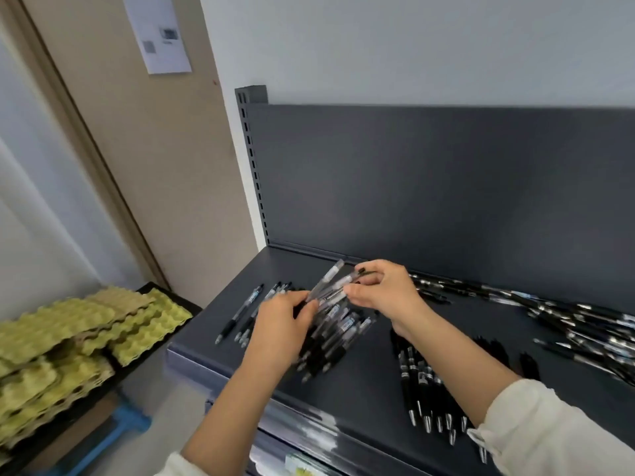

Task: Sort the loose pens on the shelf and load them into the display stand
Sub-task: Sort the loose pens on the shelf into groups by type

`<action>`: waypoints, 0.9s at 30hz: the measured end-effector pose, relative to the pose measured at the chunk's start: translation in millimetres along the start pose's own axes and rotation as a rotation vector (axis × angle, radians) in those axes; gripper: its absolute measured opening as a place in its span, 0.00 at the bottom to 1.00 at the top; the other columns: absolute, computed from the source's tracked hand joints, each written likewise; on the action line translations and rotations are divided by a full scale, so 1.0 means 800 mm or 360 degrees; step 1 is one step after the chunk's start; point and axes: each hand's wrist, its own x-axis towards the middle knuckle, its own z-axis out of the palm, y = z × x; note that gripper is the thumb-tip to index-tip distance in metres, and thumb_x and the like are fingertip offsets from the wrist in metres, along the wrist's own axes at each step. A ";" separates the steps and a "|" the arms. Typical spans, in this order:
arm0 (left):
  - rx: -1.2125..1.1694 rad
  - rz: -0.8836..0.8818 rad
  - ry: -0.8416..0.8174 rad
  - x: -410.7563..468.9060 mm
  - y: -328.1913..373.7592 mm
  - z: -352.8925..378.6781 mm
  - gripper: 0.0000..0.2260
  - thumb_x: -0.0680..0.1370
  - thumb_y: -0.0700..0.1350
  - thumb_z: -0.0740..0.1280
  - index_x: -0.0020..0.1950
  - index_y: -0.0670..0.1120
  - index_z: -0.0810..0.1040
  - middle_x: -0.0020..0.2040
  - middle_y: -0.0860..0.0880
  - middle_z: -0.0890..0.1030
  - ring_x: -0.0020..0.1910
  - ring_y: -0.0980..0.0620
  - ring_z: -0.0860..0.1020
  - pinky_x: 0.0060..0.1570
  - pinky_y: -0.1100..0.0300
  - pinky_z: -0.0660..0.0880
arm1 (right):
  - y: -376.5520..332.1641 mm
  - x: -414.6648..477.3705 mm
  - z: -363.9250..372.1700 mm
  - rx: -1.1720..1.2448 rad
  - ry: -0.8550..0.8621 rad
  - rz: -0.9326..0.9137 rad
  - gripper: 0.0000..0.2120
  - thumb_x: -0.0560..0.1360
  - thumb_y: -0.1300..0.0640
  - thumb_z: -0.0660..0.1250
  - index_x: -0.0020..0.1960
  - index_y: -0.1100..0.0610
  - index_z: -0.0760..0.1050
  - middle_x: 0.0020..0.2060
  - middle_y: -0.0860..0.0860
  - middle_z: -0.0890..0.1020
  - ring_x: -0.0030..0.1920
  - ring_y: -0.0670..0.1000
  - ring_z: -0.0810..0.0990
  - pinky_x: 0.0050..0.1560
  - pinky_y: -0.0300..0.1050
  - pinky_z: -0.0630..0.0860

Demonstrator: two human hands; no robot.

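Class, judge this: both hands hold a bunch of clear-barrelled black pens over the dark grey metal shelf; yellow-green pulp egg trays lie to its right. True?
No: the head view shows the yellow-green pulp egg trays left of the dark grey metal shelf. The left hand and right hand do hold the bunch of clear-barrelled black pens.

My left grip [279, 327] holds a bundle of black pens [338, 333]; my right grip [385, 291] pinches clear pens [328, 277] at its top; loose pens [584, 324] lie on the shelf [360, 401].
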 end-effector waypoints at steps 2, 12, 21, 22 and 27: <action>0.0200 -0.0031 0.0109 -0.002 -0.011 0.006 0.11 0.79 0.44 0.64 0.36 0.45 0.73 0.29 0.51 0.73 0.29 0.54 0.72 0.31 0.63 0.66 | 0.009 0.015 0.017 -0.0042 0.0013 0.0056 0.27 0.68 0.70 0.73 0.64 0.62 0.70 0.45 0.57 0.77 0.42 0.54 0.81 0.43 0.43 0.81; 0.0968 -0.0160 0.0174 -0.010 -0.040 0.027 0.16 0.80 0.53 0.57 0.60 0.48 0.77 0.52 0.48 0.77 0.52 0.47 0.75 0.44 0.54 0.71 | 0.040 0.042 0.008 -0.0372 0.0070 0.0112 0.15 0.70 0.69 0.71 0.55 0.60 0.78 0.52 0.55 0.81 0.49 0.51 0.81 0.48 0.43 0.80; 0.1034 0.0030 0.0185 0.001 -0.048 0.030 0.13 0.76 0.53 0.66 0.56 0.48 0.81 0.52 0.46 0.77 0.52 0.43 0.75 0.45 0.47 0.73 | 0.033 0.030 -0.046 -0.0735 0.0226 -0.0139 0.09 0.71 0.64 0.72 0.51 0.57 0.81 0.49 0.50 0.82 0.50 0.48 0.80 0.55 0.40 0.74; 0.1022 0.0045 0.0189 0.004 -0.043 0.031 0.13 0.76 0.53 0.67 0.56 0.48 0.81 0.53 0.46 0.77 0.52 0.42 0.75 0.46 0.46 0.73 | 0.031 0.028 -0.056 -0.0808 0.0244 -0.0164 0.10 0.72 0.63 0.71 0.52 0.57 0.81 0.48 0.50 0.82 0.50 0.47 0.79 0.55 0.39 0.73; 0.0950 0.0229 0.0171 0.025 -0.008 0.049 0.13 0.73 0.51 0.71 0.54 0.47 0.82 0.50 0.46 0.78 0.49 0.41 0.76 0.46 0.47 0.73 | 0.036 0.017 -0.115 -0.1237 0.0379 -0.0234 0.11 0.73 0.62 0.69 0.55 0.57 0.81 0.51 0.50 0.82 0.52 0.48 0.79 0.55 0.39 0.73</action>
